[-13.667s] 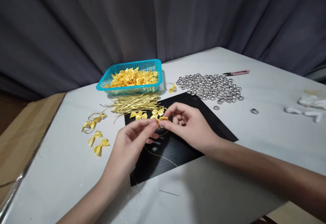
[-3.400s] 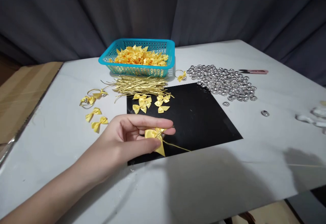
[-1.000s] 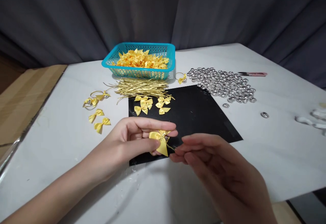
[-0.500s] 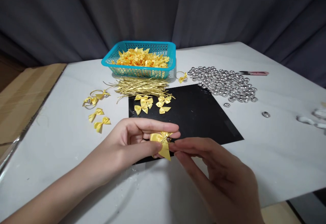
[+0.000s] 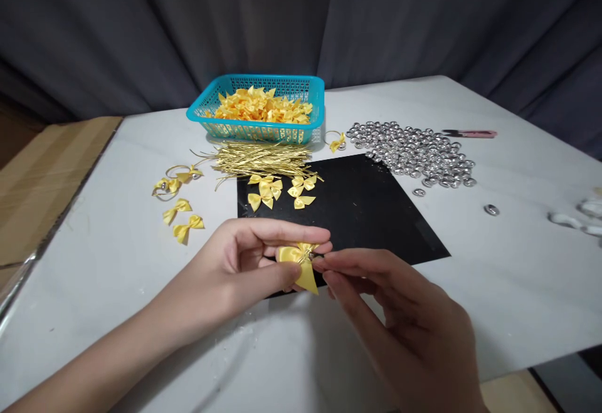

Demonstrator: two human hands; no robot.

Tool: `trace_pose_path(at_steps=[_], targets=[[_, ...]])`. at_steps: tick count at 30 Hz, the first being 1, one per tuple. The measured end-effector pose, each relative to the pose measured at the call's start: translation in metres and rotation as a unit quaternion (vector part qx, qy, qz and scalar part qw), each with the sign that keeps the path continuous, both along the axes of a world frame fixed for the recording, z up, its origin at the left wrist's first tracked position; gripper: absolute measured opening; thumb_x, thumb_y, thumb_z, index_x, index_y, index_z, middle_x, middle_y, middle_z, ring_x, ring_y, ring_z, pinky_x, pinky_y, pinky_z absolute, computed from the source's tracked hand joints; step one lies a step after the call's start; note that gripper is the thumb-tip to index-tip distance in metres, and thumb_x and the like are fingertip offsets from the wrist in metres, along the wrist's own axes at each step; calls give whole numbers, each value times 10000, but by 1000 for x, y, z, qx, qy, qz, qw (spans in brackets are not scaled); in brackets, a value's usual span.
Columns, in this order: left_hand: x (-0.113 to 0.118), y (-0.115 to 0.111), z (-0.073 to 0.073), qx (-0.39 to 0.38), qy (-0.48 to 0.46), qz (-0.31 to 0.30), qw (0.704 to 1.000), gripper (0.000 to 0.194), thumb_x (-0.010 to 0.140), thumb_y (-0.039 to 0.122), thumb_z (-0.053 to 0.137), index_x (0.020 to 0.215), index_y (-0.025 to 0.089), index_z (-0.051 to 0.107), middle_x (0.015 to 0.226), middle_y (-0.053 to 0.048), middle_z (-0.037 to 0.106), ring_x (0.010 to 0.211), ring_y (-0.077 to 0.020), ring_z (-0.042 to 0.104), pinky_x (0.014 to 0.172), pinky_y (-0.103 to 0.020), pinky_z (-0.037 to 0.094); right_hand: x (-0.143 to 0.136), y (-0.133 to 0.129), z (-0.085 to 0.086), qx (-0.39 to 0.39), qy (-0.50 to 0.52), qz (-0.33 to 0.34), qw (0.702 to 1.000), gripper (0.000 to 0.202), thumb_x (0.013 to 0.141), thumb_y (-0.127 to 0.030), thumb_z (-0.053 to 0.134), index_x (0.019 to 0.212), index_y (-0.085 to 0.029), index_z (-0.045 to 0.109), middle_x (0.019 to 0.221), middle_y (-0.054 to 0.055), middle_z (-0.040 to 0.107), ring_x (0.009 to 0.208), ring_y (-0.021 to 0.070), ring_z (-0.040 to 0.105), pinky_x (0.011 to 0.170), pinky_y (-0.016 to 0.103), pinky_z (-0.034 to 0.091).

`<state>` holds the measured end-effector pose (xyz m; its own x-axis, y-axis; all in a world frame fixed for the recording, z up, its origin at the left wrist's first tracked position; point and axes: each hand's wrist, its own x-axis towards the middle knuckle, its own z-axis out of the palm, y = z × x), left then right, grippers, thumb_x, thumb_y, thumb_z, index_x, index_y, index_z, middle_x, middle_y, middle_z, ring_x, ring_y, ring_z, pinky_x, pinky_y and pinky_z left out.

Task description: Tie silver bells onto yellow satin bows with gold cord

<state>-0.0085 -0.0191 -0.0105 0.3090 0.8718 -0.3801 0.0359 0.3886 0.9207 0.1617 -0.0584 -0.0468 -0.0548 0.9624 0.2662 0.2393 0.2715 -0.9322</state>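
Note:
My left hand (image 5: 244,262) holds a yellow ribbon bow (image 5: 305,278) between thumb and fingers, over the black mat (image 5: 371,212). Gold cord crosses the bow's middle, and a small shiny piece sits there. From the right, my right hand (image 5: 390,300) reaches in with its fingertips pinched close together beside the bow's knot. What lies between those fingertips is too small to make out. Several loose yellow bows (image 5: 262,191) lie on the mat's far left part, below a pile of gold cords (image 5: 261,160).
A blue basket (image 5: 256,126) of yellow bows stands at the back. Silver bells (image 5: 414,153) are heaped at right, beside a pink-handled cutter (image 5: 470,133). More bows (image 5: 188,229) lie at left on the white table (image 5: 517,287), some with cord loops. Cardboard (image 5: 56,168) borders the left edge.
My right hand has shifted slightly up and left, its fingertips now closer to the bow's knot. My left hand stays nearly still with the bow.

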Motion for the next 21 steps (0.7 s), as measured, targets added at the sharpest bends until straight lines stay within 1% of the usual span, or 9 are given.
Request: trace_pose_path(at_steps=[3, 8, 10, 13, 16, 19, 21], targets=[[0, 0, -1, 14, 3, -4, 1000, 260, 704, 170, 684, 900, 304, 789, 707, 5, 758, 547, -93, 606, 473, -131, 433, -1, -1, -1, 4, 13, -4, 1000, 194, 828, -82, 601, 931, -246, 617, 903, -61, 691, 839, 15, 666, 779, 29, 516], [-1, -1, -2, 23, 3, -14, 1000, 273, 714, 165, 676, 920, 307, 785, 759, -1, 772, 569, -99, 628, 480, -129, 438, -3, -1, -5, 7, 22, -1, 1000, 192, 829, -81, 590, 929, -240, 628, 925, -51, 695, 790, 9, 659, 750, 24, 512], [-1, 0, -3, 24, 3, -14, 1000, 270, 720, 170, 676, 921, 313, 783, 820, -1, 780, 591, -99, 636, 490, -127, 445, -4, -1, -5, 12, 31, -8, 999, 196, 826, -81, 590, 926, -244, 633, 932, -50, 697, 790, 11, 658, 748, 25, 510], [-2, 1, -2, 26, 2, -17, 1000, 276, 722, 155, 676, 915, 321, 782, 900, 9, 781, 622, -93, 647, 518, -118, 461, -5, 0, -6, 12, 35, -13, 999, 185, 822, -82, 592, 916, -234, 640, 895, -36, 698, 774, 33, 663, 726, 53, 526], [-2, 2, -2, 28, 5, -21, 999, 282, 723, 140, 676, 907, 325, 783, 882, 21, 783, 627, -85, 649, 530, -107, 470, -5, 0, -6, 10, 29, -11, 999, 161, 824, -90, 588, 901, -223, 635, 861, -30, 692, 762, 50, 667, 707, 80, 541], [-4, 5, -3, 20, -1, -20, 1000, 285, 735, 133, 671, 912, 328, 780, 921, 29, 780, 617, -68, 643, 562, -104, 488, 0, 2, -4, 7, 2, -8, 1000, 177, 828, -96, 589, 904, -251, 626, 864, -54, 692, 783, 44, 670, 695, 62, 534], [-7, 11, -6, 18, -4, -10, 1000, 298, 737, 111, 670, 915, 324, 779, 943, 32, 778, 596, -49, 630, 577, -95, 490, 10, 5, -3, 3, -17, -16, 1000, 178, 829, -114, 609, 907, -273, 630, 842, -67, 693, 729, 27, 663, 657, 35, 522]])
